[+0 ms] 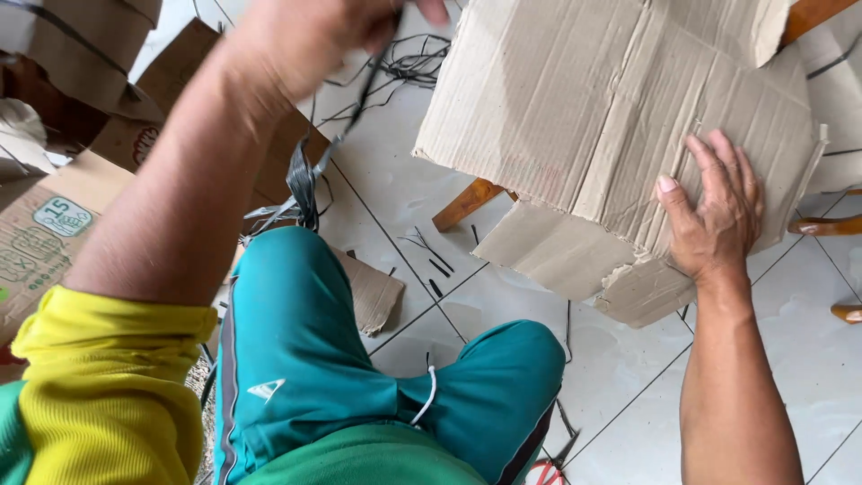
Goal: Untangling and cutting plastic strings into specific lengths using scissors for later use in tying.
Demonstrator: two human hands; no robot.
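Yellow sleeve (108, 386) fills the bottom-left corner, closest to the lens, with teal shorts (305, 359) over both knees beside it; white drawstring (429, 395) hangs between the legs. Left forearm runs up from the sleeve to the left hand (314, 27) at the top edge, blurred, fingers closed in a pinch on a black plastic strap (305, 180). Strap drops from the hand to a frayed bunch just above the left knee, touching or nearly touching the shorts, can't tell which. Right forearm rises along the right side; right hand (714, 211) lies flat, fingers spread and straight, palm pressed on a cardboard box (593, 117), gripping nothing. Box sits tilted, on wooden legs (467, 205) that poke out under its lower-left edge. Its bottom flaps (557, 247) sag loose toward the floor, lower corner torn and ragged just beneath the right wrist. White tiled floor (422, 189) shows between knees and box: an open strip, littered with short black strap bits (438, 267) and a small cardboard scrap (373, 292) tucked against the left knee. More floor lies bare at lower right, beside the right arm. Far left: flattened cartons (45, 233) stacked up to the frame edge, crowding that side. Far top: a tangle of thin black strands (413, 63) on the tiles next to the box's left edge.
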